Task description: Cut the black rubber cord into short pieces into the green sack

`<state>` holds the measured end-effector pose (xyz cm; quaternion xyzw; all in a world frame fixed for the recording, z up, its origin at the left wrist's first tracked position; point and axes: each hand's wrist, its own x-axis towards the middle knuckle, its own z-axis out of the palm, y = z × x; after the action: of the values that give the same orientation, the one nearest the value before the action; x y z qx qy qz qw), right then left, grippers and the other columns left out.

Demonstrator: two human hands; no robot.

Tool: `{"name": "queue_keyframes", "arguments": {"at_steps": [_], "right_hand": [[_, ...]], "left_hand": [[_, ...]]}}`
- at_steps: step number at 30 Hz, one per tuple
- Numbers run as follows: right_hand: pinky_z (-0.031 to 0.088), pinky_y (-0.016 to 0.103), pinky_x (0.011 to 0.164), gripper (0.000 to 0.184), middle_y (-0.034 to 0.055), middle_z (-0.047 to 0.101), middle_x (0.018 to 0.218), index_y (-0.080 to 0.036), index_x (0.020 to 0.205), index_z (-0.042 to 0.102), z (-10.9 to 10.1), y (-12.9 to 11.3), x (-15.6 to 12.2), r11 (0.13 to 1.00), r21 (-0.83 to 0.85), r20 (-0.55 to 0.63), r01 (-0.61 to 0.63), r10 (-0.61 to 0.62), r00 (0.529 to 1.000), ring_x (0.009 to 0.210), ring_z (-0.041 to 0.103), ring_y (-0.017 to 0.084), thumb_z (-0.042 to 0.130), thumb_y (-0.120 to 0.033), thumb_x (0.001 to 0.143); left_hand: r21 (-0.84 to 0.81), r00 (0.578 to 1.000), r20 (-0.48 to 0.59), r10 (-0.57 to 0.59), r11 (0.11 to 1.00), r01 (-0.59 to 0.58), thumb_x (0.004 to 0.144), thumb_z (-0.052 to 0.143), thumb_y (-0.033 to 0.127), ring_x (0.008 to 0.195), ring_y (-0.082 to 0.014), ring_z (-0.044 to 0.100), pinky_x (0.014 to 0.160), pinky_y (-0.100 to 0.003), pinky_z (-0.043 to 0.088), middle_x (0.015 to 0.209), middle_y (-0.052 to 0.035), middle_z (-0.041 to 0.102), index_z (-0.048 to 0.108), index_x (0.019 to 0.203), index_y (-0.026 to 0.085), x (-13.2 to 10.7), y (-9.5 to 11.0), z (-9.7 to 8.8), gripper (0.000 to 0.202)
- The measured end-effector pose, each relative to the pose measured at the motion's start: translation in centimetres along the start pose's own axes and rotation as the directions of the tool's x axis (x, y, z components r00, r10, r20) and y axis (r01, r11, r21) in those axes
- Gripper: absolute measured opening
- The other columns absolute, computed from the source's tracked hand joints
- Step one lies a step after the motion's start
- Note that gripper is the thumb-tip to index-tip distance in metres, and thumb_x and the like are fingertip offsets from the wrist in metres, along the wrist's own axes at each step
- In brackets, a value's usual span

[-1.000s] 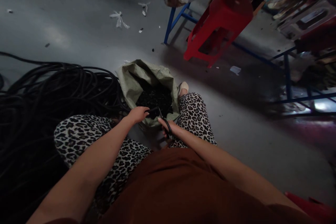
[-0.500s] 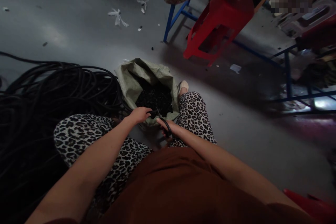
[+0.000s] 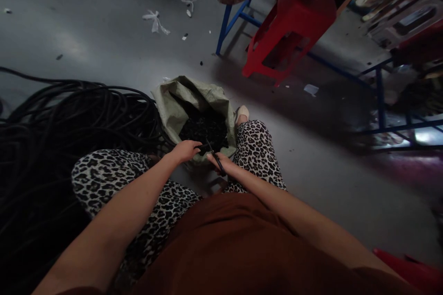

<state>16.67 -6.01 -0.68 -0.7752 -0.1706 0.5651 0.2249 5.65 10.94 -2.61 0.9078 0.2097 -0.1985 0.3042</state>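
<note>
My right hand (image 3: 221,162) is closed round the dark handles of a pair of scissors (image 3: 218,161), whose blades point up over the near rim of a sack. Just left of them, my left hand (image 3: 187,150) pinches a black rubber strip (image 3: 204,146), its end close to the blades. Whether the blades touch the strip I cannot tell. Below both hands stands the open pale green woven sack (image 3: 169,110), between my legs. Inside it lie many small black pieces (image 3: 204,126).
Long black strips or tubing (image 3: 86,110) lie heaped on the floor at the left. A red plastic stool (image 3: 294,18) stands beyond the sack, near a blue metal frame (image 3: 224,27). White scraps (image 3: 155,22) litter the grey floor. A person's feet show at the upper right.
The scissors' handles have closed together in my right hand. My left hand holds the strip in nearly the same place.
</note>
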Motion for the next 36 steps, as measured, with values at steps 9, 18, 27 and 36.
{"name": "queue_keyframes", "arguments": {"at_steps": [9, 18, 27, 36], "right_hand": [[0.042, 0.017, 0.039, 0.055, 0.0027, 0.056, 0.072, -0.011, 0.120, 0.056, -0.1, -0.5, -0.4, 0.999, 0.043, 0.066, -0.014, 0.011, 0.998, 0.045, 0.050, 0.008, 0.050, -0.057, 0.089], [0.040, 0.017, 0.037, 0.045, -0.0013, 0.053, 0.056, -0.013, 0.116, 0.059, -0.4, -1.0, -0.3, 1.000, 0.030, 0.080, -0.001, -0.001, 0.997, 0.040, 0.050, 0.010, 0.051, -0.050, 0.092], [0.038, 0.015, 0.034, 0.016, -0.0056, 0.050, 0.046, -0.014, 0.099, 0.062, 0.3, -0.5, 1.5, 0.998, 0.063, 0.012, -0.021, 0.020, 1.000, 0.034, 0.050, 0.010, 0.056, -0.013, 0.084], [0.034, 0.016, 0.029, 0.011, -0.0067, 0.045, 0.040, -0.014, 0.093, 0.059, 0.1, 0.0, 1.3, 0.999, 0.005, 0.032, 0.048, -0.048, 0.998, 0.028, 0.046, 0.011, 0.052, -0.013, 0.084]], "left_hand": [[0.053, 1.000, 0.020, 0.009, 0.999, -0.010, 0.088, 0.047, 0.030, 0.109, -0.0231, 0.061, 0.091, -0.029, 0.046, 0.120, -0.0061, 0.066, 0.059, 0.126, 0.023, -0.3, 0.1, -0.2, 0.040], [0.035, 0.999, 0.028, 0.022, 0.999, -0.023, 0.088, 0.049, 0.029, 0.109, -0.0220, 0.061, 0.092, -0.027, 0.045, 0.120, -0.0049, 0.066, 0.059, 0.126, 0.026, -0.4, 0.0, -0.2, 0.040], [0.025, 1.000, -0.018, -0.003, 1.000, 0.003, 0.089, 0.047, 0.031, 0.110, -0.0199, 0.060, 0.093, -0.025, 0.044, 0.122, -0.0033, 0.065, 0.058, 0.128, 0.025, 0.1, -0.3, 0.3, 0.041], [0.009, 1.000, 0.000, 0.007, 1.000, -0.007, 0.089, 0.047, 0.030, 0.107, -0.0206, 0.061, 0.091, -0.026, 0.045, 0.119, -0.0034, 0.067, 0.059, 0.126, 0.025, 0.2, -0.2, 0.3, 0.040]]}}
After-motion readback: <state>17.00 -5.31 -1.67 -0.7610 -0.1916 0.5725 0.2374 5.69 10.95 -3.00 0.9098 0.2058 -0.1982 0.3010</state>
